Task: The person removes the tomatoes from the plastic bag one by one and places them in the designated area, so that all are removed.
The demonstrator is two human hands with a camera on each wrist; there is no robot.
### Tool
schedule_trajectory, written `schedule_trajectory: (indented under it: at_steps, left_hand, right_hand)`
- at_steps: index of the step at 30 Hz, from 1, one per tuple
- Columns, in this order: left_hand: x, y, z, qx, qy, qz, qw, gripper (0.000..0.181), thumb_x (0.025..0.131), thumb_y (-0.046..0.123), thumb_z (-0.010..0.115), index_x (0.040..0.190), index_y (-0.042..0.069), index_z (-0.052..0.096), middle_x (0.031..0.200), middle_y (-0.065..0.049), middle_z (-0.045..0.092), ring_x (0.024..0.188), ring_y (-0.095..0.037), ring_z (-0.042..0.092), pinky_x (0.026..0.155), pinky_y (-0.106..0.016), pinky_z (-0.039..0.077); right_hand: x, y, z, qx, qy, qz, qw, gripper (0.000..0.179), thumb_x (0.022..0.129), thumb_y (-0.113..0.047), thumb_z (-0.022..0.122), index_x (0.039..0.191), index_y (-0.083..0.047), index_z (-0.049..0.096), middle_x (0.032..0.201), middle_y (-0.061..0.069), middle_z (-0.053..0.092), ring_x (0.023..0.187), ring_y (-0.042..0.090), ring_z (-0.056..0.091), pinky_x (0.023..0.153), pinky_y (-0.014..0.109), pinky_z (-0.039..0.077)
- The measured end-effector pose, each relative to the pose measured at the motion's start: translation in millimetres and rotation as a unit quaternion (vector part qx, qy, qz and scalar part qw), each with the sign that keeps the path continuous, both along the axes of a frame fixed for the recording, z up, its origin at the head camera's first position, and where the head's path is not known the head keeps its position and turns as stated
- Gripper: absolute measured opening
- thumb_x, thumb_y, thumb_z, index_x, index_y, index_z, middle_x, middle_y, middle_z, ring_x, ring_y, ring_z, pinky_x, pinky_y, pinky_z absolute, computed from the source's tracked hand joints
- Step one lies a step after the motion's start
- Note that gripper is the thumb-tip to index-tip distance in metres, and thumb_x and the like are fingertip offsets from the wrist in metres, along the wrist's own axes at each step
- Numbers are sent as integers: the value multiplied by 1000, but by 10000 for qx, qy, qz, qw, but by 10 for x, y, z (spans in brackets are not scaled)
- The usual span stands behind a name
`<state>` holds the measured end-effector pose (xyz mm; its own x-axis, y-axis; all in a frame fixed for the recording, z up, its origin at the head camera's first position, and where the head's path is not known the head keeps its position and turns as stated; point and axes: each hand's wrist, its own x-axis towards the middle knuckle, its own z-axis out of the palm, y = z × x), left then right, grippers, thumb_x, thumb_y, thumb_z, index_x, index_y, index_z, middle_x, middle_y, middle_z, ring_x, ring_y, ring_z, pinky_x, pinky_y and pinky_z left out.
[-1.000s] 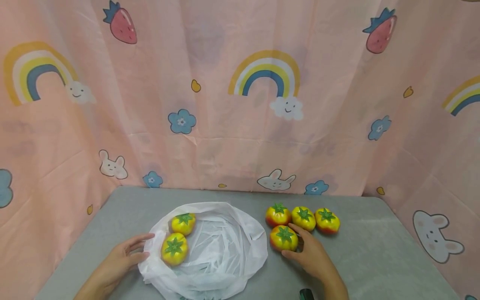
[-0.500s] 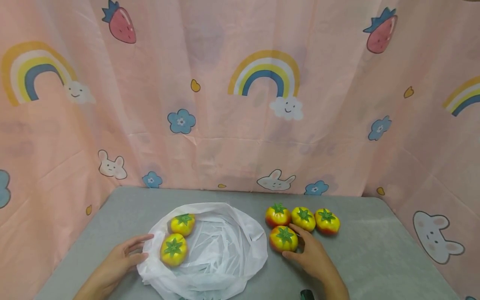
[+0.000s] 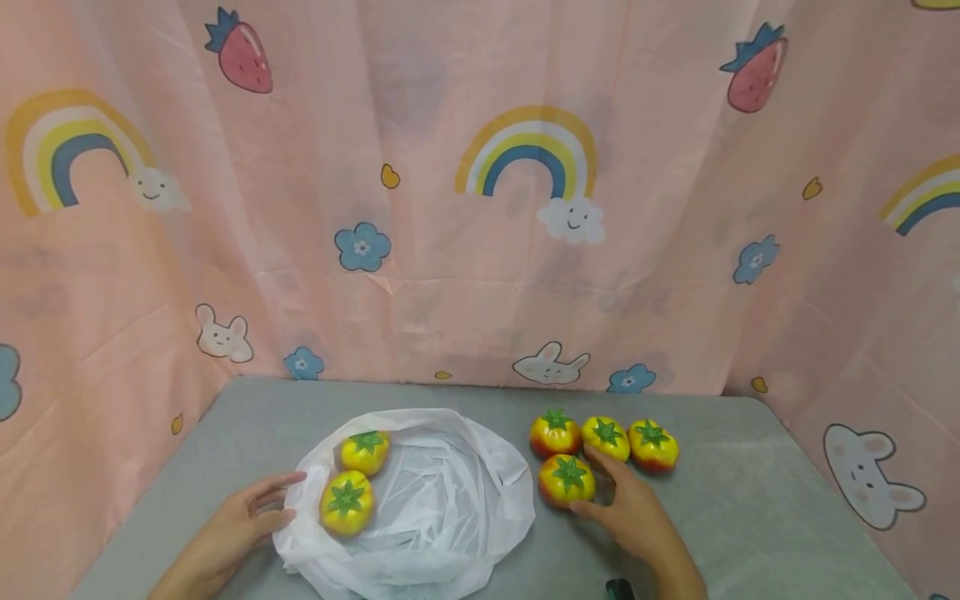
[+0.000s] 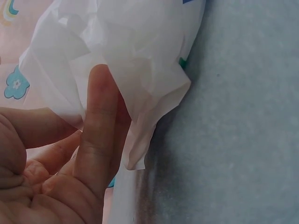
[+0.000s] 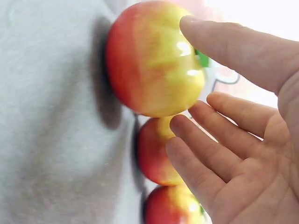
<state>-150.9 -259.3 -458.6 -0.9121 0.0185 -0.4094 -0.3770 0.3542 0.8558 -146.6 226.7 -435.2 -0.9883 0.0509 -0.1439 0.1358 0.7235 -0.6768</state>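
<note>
Though I can't tell if the left hand (image 3: 231, 523) pinches the bag (image 3: 442, 508), the right hand (image 3: 628, 508), spread loosely, has eased back a bit from the front fruit (image 3: 566, 481) on the table (image 3: 750, 508); three fruits (image 3: 604, 436) sit behind.

No word, number or brand is standing out legibly anywhere I'm looking. The white plastic bag (image 4: 135, 32) is carrying a little print: in the left wrist view a blue mark (image 4: 187, 1) is just entering at the top edge, and a green mark (image 4: 182, 61) is showing lower down along the bag's side, but both are coming through too cut off or folded to read. On the pink curtain (image 3: 450, 321), some faint greyish shapes (image 3: 633, 300) are showing dimly through the cloth above a blue flower (image 3: 632, 379); whether they're forming letters, I'm not managing to tell.
</note>
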Motion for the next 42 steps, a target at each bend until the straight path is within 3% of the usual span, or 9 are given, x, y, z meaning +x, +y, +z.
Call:
schedule_trajectory:
  at_steps: [10,18,23,32,42]
  left_hand:
    - [-23,23,12,136,-62,152,9998,61,96,23,64,150,10,42,148,-31,41,114,-25,57,96,-47,55]
    - [38,14,-58,137,39,173,9997,69,87,24,74,149,12,45,147,-26,46,115,-26,54,92,-45,58]
    - [67,0,-53,194,115,239,9995,69,87,20,74,149,13,45,145,-23,50,117,-25,55,92,-44,58]
    - [76,-27,-6,400,417,-15,9983,73,89,20,73,153,10,38,142,-20,53,115,-21,58,90,-36,59]
    - [69,-18,26,173,519,7,9985,75,89,23,73,154,12,37,146,-20,49,120,-21,54,97,-37,56]
  right_hand:
    - [20,-75,181,148,42,-76,9999,89,79,-39,82,152,-11,40,158,17,39,140,39,42,109,57,42]
    - [76,-117,199,238,29,0,9997,88,78,-53,78,150,-17,44,156,17,42,133,41,49,105,60,45]
    - [84,-169,188,194,-43,-81,9998,85,79,-49,79,150,-18,45,155,17,44,131,42,51,104,62,44]
    - [75,-253,195,176,-71,-73,9998,78,80,-42,80,147,-18,49,152,16,47,134,42,47,106,67,39]
    - [39,-262,229,175,-93,-93,9998,78,81,-41,80,148,-20,47,155,16,44,139,43,41,108,69,34]
